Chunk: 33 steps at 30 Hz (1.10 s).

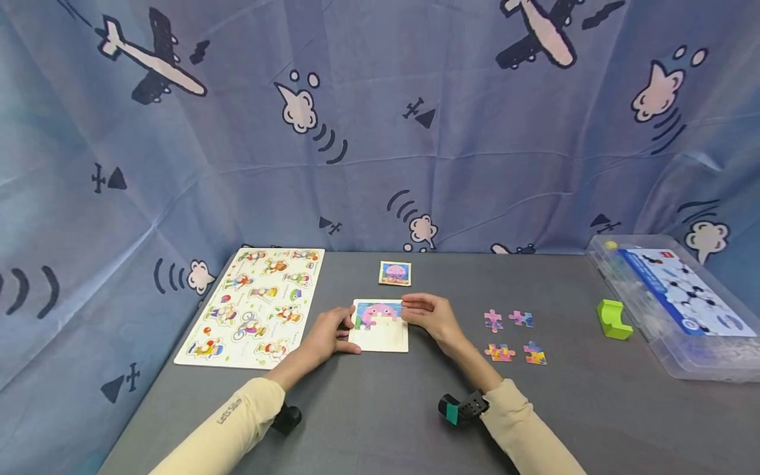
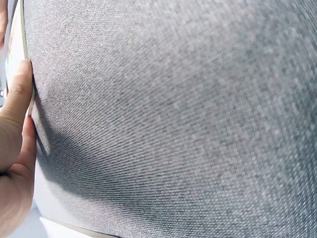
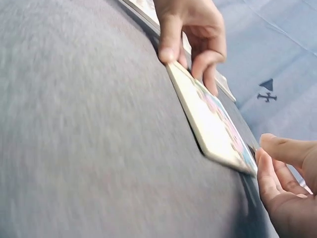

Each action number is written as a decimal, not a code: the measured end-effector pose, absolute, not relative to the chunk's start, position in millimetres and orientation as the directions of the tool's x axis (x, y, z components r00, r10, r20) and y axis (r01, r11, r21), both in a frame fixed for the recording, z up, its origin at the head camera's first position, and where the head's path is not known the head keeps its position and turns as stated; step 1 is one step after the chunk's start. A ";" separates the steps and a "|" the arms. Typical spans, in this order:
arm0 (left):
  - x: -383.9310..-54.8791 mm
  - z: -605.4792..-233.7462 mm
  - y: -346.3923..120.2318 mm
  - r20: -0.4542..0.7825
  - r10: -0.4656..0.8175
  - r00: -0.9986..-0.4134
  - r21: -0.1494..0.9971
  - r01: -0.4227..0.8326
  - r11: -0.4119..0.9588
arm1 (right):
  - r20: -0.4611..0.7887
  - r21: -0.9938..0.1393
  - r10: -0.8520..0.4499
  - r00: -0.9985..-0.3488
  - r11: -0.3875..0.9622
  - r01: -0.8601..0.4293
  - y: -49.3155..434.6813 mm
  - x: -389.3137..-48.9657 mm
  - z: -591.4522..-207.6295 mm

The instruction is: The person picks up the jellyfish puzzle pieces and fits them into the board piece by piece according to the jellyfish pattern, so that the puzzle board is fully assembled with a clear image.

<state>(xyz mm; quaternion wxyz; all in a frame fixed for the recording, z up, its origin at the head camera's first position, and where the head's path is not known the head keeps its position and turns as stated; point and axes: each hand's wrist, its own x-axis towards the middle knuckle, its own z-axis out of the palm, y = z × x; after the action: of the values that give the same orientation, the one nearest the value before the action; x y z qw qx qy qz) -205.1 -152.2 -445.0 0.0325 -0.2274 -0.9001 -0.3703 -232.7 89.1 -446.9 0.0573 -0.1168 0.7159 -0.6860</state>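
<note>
A square jigsaw board (image 1: 382,341) lies on the table between both hands, its upper part filled with pink and blue pieces and its lower part bare. My left hand (image 1: 328,333) grips the board's left side, with the thumb near the lower corner and the fingers higher up. At the upper right corner, my right hand (image 1: 433,321) holds the board with thumb and fingertips close together, as the right wrist view shows. Right of that hand lie several loose puzzle pieces (image 1: 500,353). A small picture card (image 1: 394,272) with a pink animal is behind the board.
A large puzzle board (image 1: 267,297) with many figures lies at the left. Farther right are a green curved block (image 1: 613,320) and a clear plastic case (image 1: 683,359) with a printed label. A patterned blue curtain (image 1: 368,158) closes off the back.
</note>
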 end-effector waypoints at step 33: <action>-205.1 -444.1 -150.8 0.193 0.363 -0.911 0.672 0.393 0.628 | 0.066 -0.961 -0.111 -0.992 0.259 -0.093 214.1 -226.0 -433.3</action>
<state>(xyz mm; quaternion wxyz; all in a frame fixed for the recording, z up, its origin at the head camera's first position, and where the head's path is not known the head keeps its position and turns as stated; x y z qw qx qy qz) -205.1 -150.8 -444.1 0.0193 -0.2095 -0.9019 -0.3772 -226.0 214.1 -433.3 0.0075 -0.0644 0.7935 -0.6052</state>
